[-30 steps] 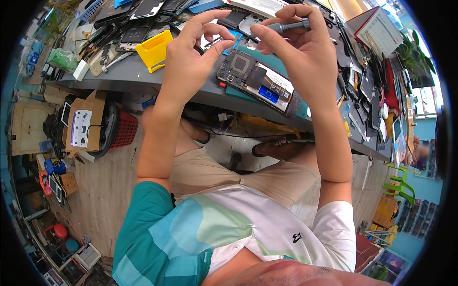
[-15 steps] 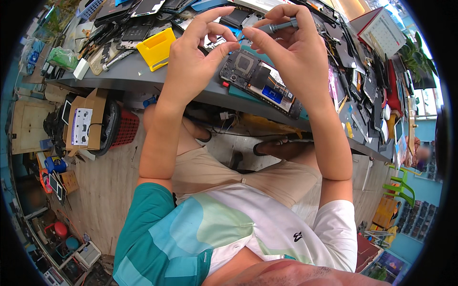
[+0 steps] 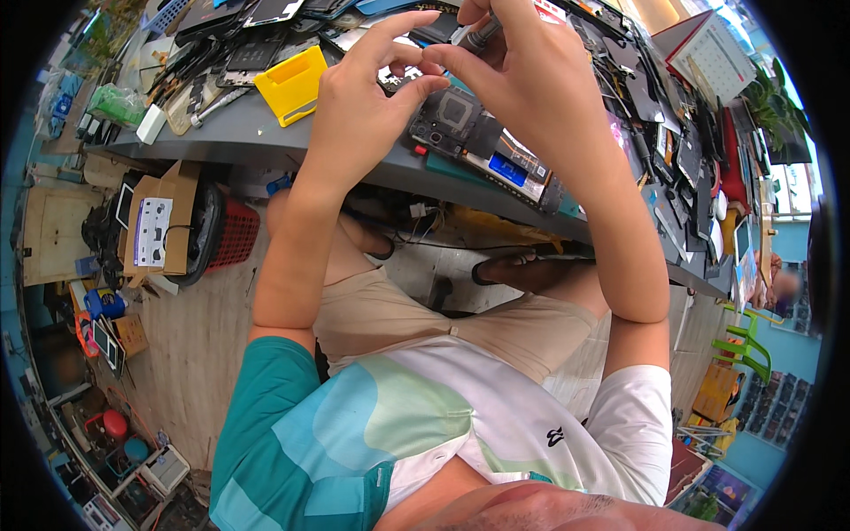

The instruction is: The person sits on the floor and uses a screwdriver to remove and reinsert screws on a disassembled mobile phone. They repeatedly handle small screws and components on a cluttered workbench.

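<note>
My left hand (image 3: 359, 102) is raised above the near edge of the workbench, thumb and fingertips curled in close to each other. Whatever they pinch is too small to make out. Fingers of my right hand (image 3: 522, 88) wrap round a slim grey screwdriver (image 3: 481, 37), mostly covered by the hand. The right thumb and fingertip meet close to the left fingertips. Below both hands lies an opened phone (image 3: 452, 119), its inner parts and a blue patch showing. It rests on a teal mat (image 3: 447, 168) and is partly hidden by my right forearm.
A yellow plastic holder (image 3: 292, 86) lies left of my left wrist. Heaps of phone parts (image 3: 252, 62) cover the bench's left and far side, with more (image 3: 642, 93) at right. A desk calendar (image 3: 708, 57) stands far right. Below left are an open carton (image 3: 159, 221) and red basket (image 3: 235, 232).
My right hand has shifted left and away from me, turning so the screwdriver is more hidden. Its fingertips are now closer to my left hand, which has barely moved.
</note>
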Available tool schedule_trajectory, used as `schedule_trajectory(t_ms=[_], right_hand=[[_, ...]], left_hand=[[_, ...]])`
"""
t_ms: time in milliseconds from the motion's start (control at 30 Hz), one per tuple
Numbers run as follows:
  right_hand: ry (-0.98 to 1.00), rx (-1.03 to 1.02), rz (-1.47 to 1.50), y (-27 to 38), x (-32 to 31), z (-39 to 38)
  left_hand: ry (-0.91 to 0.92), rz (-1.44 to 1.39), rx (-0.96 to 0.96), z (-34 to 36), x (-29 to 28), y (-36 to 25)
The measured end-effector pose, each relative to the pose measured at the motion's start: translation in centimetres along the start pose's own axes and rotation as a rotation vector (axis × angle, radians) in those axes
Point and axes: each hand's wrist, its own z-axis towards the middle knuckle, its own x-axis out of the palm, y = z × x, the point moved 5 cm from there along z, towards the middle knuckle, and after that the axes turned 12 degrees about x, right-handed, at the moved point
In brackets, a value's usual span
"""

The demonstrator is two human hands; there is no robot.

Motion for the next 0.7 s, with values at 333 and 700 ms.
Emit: schedule_trajectory(t_ms=[333, 700], right_hand=[[0.05, 0.062, -0.018, -1.0, 0.2, 0.5], [0.13, 0.044, 0.016, -1.0, 0.3, 0.8]], left_hand=[[-0.046, -0.024, 0.197, -0.4, 0.2, 1.8], [-0.036, 0.041, 0.261, -0.6, 0.1, 2.0]])
